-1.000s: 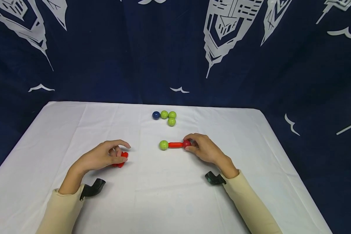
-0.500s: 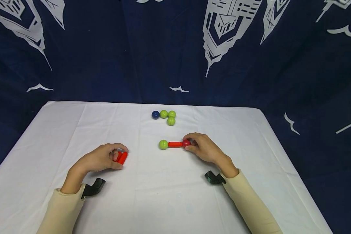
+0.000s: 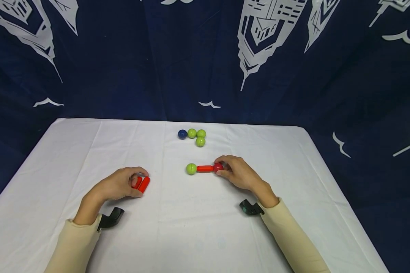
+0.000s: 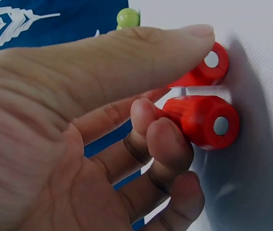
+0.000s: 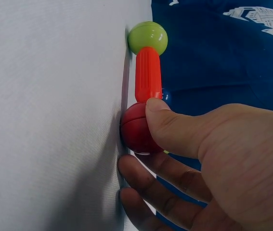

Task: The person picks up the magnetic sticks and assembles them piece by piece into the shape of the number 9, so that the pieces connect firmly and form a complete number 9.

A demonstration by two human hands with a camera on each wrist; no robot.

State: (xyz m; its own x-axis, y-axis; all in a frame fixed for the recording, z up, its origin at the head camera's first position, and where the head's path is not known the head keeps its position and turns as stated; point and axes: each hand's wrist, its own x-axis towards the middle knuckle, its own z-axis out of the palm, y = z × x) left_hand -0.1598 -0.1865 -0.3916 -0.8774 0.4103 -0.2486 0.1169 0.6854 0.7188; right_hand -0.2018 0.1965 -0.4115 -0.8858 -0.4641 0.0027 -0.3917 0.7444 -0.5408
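On the left of the white table, my left hand pinches a red magnetic rod end to end between thumb and forefinger. A second red magnetic rod with a silvery end lies beside it, a narrow gap between them. In the left wrist view, curled fingers sit against this second rod. My right hand holds a red ball between thumb and fingers. Joined in line to that ball are another red rod and a green ball, lying along the cloth.
Farther back, a dark blue ball and several green balls sit close together on the white tablecloth. A navy curtain with white building prints hangs behind the table's far edge. Black wrist cameras are worn at both cuffs.
My left forefinger has lowered from a raised position onto the far end of the outer red rod. That rod has parted slightly from its neighbour. The right hand stays in place.
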